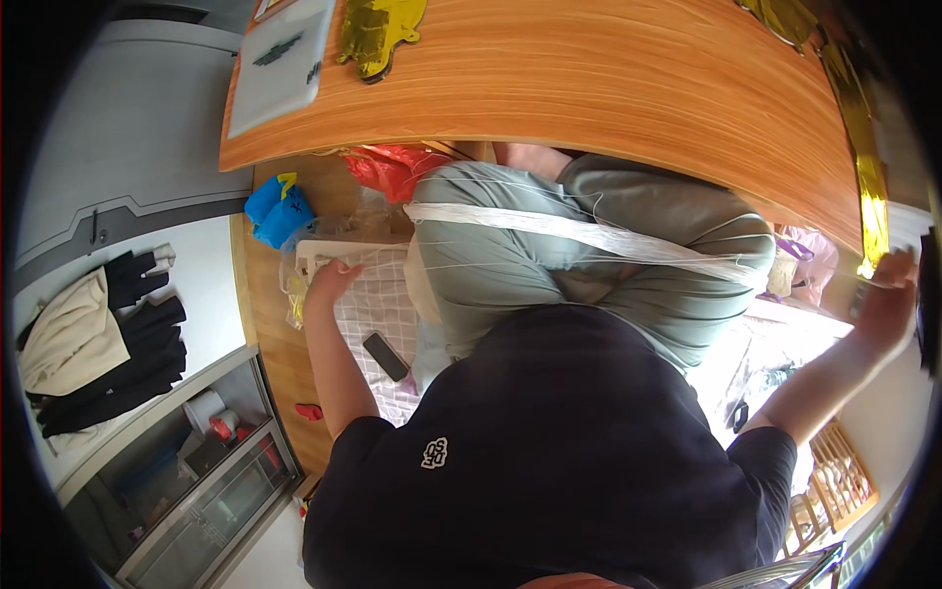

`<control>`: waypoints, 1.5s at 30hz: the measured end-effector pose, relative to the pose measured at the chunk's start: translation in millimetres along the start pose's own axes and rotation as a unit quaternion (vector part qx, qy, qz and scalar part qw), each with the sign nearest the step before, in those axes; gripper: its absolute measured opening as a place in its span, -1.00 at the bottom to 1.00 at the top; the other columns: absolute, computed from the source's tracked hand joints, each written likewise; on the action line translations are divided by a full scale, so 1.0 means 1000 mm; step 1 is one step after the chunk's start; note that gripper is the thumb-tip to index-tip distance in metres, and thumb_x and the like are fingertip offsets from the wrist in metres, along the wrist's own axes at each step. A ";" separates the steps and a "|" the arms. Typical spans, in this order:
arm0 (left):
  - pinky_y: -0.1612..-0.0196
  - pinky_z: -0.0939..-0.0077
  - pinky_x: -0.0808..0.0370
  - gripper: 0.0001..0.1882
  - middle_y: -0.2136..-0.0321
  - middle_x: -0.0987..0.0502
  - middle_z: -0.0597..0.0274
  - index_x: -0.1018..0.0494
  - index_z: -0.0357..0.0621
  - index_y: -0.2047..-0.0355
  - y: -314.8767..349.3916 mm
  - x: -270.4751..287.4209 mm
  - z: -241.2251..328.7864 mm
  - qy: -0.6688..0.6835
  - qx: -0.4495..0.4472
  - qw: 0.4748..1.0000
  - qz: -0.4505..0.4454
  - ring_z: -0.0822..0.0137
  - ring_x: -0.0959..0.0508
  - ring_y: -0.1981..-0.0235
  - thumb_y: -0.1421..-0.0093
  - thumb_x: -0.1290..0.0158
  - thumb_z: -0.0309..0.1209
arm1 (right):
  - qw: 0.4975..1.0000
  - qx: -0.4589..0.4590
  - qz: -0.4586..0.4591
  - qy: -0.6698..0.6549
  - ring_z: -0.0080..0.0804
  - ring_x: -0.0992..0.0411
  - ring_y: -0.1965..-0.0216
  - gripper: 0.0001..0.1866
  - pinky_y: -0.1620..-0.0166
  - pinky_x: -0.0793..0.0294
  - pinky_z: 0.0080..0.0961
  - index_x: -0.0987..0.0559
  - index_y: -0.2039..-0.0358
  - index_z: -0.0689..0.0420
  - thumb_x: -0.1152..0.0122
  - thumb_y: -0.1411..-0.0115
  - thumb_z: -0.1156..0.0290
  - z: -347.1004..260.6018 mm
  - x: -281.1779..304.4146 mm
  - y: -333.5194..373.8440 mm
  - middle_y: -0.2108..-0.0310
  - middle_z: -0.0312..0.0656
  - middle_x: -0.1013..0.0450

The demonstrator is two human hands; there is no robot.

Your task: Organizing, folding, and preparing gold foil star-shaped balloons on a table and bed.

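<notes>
Looking down from the head of a seated person in a dark shirt and grey-green trousers, knees tucked under a curved wooden bench (589, 79) that fills the top of the frame.

A white ribbon-like strip (579, 234) stretches across the lap, from centre frame toward the right edge — taut, with thin loose threads trailing over the trousers.

The left hand (332, 282) reaches out at centre left, fingers curled down on the edge of a white checked cloth (378, 304), beside a crumpled clear plastic bag (294, 294). Whether its grip holds anything cannot be told.

The right hand (883, 299) is raised at the far right edge, blurred, near the strip's end; its grip cannot be made out either.

A dark phone (385, 355) lies on the checked cloth just below the left hand. Above it sit a blue bag (278, 211) and a red plastic bag (392, 169) at the bench's lower edge. On the bench, upper left, rests a white board (280, 69) and a gold foil shape (378, 34). Dark and cream clothes (98, 344) hang at far left.
</notes>
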State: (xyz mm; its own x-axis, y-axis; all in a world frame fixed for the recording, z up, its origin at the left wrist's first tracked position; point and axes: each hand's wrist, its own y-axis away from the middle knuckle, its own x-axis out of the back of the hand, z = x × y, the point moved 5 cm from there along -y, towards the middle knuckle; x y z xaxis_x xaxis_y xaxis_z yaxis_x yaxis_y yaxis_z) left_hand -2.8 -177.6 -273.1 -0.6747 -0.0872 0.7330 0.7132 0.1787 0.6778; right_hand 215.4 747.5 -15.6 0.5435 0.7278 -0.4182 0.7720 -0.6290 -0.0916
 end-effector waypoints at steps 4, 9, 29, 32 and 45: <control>-0.15 0.10 -0.35 -0.51 0.06 -0.58 0.11 -0.62 -0.01 0.07 0.092 0.058 0.138 -0.121 -0.212 0.888 0.391 0.05 -0.54 -0.02 -0.05 -0.35 -0.04 | 0.958 0.013 -0.148 0.247 -0.36 -0.51 0.42 -0.45 0.23 -0.56 -0.49 -0.28 -0.32 0.33 0.06 -0.29 0.65 0.133 -0.134 0.087 0.44 -0.13 -0.51; -0.03 0.24 -0.45 -0.55 0.12 -0.58 0.12 -0.62 -0.10 0.11 0.187 0.077 0.289 0.267 -0.517 0.786 0.208 0.13 -0.56 0.07 0.00 -0.43 -0.24 | 0.891 -0.152 -0.388 0.182 -0.38 -0.58 0.28 -0.46 0.17 -0.62 -0.45 -0.34 -0.31 0.12 -0.05 -0.33 0.69 0.227 -0.248 0.171 0.26 -0.16 -0.58; 0.06 0.54 -0.38 -0.90 0.18 -0.49 0.25 -0.47 -0.14 0.24 0.195 -0.027 0.326 0.601 -0.431 0.643 -0.197 0.45 -0.43 0.17 -0.39 -0.06 -0.39 | 0.853 -0.280 -0.440 0.022 -0.54 -0.42 0.31 -0.71 0.24 -0.42 -0.57 -0.17 0.01 0.08 -0.01 -0.39 0.61 0.286 -0.275 0.209 0.37 -0.26 -0.45; 0.12 0.53 -0.38 -0.90 0.23 -0.50 0.24 -0.40 -0.10 0.22 0.194 -0.033 0.325 0.596 -0.389 0.657 -0.249 0.46 -0.41 0.28 -0.43 -0.02 -0.37 | 0.848 -0.314 -0.423 -0.058 -0.56 -0.37 0.26 -0.72 0.16 -0.39 -0.57 -0.16 0.01 0.09 -0.01 -0.40 0.60 0.287 -0.278 0.211 0.33 -0.27 -0.42; 0.42 0.59 -0.20 -0.75 0.57 -0.27 0.43 -0.35 -0.08 0.39 0.185 -0.024 0.319 0.562 -0.390 0.712 -0.158 0.54 -0.25 0.51 -0.48 0.13 -0.34 | 0.803 -0.346 -0.486 0.015 -0.69 -0.33 0.14 -0.75 -0.01 -0.34 -0.63 -0.52 0.16 0.19 -0.02 -0.50 0.26 0.279 -0.277 0.204 0.23 -0.43 -0.44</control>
State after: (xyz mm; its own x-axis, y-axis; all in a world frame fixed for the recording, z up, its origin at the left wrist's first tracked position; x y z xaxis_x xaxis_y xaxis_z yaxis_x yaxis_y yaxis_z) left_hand 84.9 170.4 -184.0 -0.5588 -0.8101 -0.1776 0.7439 -0.5842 0.3244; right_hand 130.5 341.1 -171.0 -0.4259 0.7957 -0.4306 0.8288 0.5340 0.1671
